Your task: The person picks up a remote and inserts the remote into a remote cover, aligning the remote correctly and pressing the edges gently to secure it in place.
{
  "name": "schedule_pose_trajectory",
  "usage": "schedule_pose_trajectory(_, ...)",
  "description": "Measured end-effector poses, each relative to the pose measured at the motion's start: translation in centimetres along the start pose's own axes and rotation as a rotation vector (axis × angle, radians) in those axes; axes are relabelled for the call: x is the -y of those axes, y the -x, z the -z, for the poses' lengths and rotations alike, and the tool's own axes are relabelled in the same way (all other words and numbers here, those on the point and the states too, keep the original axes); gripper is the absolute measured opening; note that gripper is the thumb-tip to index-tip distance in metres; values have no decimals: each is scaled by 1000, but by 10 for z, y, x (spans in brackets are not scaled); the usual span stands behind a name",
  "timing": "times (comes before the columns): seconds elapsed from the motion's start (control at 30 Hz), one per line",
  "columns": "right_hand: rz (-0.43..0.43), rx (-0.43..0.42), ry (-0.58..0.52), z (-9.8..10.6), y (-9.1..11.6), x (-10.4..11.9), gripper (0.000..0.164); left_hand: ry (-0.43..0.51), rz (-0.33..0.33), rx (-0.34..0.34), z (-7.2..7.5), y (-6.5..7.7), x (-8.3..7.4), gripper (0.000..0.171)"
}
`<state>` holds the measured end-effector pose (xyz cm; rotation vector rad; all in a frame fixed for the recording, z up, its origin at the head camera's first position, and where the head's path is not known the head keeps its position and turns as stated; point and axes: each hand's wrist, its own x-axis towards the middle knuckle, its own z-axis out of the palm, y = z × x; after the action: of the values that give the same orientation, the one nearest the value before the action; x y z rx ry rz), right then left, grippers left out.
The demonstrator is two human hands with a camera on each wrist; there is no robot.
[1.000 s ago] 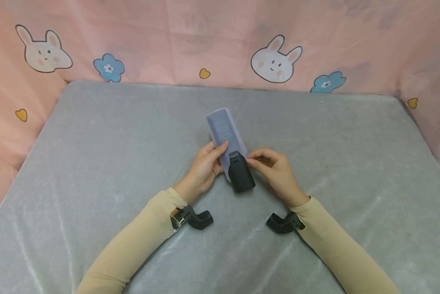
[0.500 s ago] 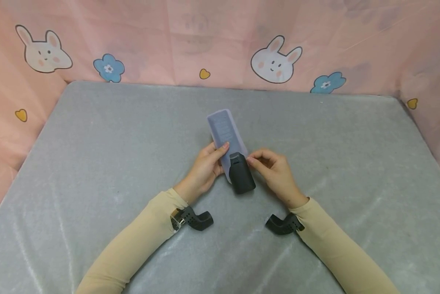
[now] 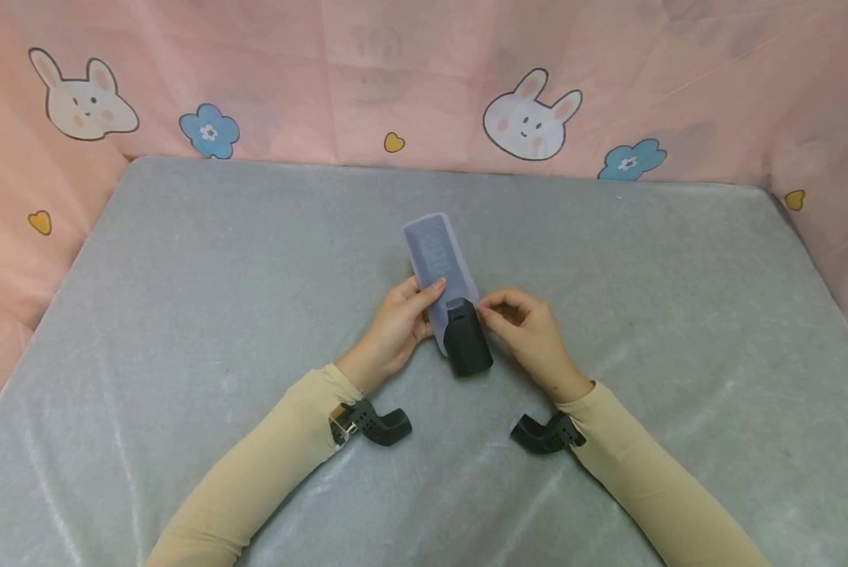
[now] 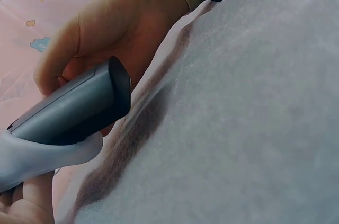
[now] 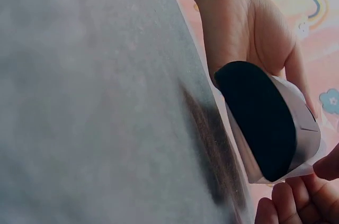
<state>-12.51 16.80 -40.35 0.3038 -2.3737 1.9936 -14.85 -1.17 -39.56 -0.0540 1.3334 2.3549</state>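
A black remote control (image 3: 469, 339) sits partly in a translucent bluish silicone cover (image 3: 434, 248), its thick dark end bare and toward me. Faint lettering shows in the far part of the cover. My left hand (image 3: 394, 327) grips the cover from the left, thumb across its upper face and fingers under it. On the right side, my right hand (image 3: 530, 335) pinches the cover's edge beside the remote. The left wrist view has the bare end of the remote (image 4: 79, 105) standing out of the pale cover rim (image 4: 47, 155). Seen from the right wrist, the remote's end (image 5: 259, 121) faces the camera.
A grey velvety cloth (image 3: 253, 260) covers the table under both hands. Pink curtain (image 3: 289, 79) printed with rabbits, flowers and hearts hangs behind and at the sides. Black wrist camera mounts (image 3: 384, 424) stick out from both sleeves.
The cover and remote have shifted slightly down and to the right, with the left thumb following. Both hands keep the same hold.
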Motion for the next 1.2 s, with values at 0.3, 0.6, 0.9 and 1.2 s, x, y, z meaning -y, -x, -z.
schedule_pose_trajectory(0.3,-51,9,-16,0,1,2,9,1,-1,14,0,0,1,34)
schedule_pose_trajectory(0.6,-64,24,-51,-1,0,1,16,23,-8,13,1,0,1,31)
schedule_pose_trajectory(0.9,-57,20,-43,-2,-2,-1,15,42,-6,-6,2,0,0,32)
schedule_pose_trajectory(1.2,-126,28,-21,-1,-2,0,11,53,3,5,2,-1,0,32)
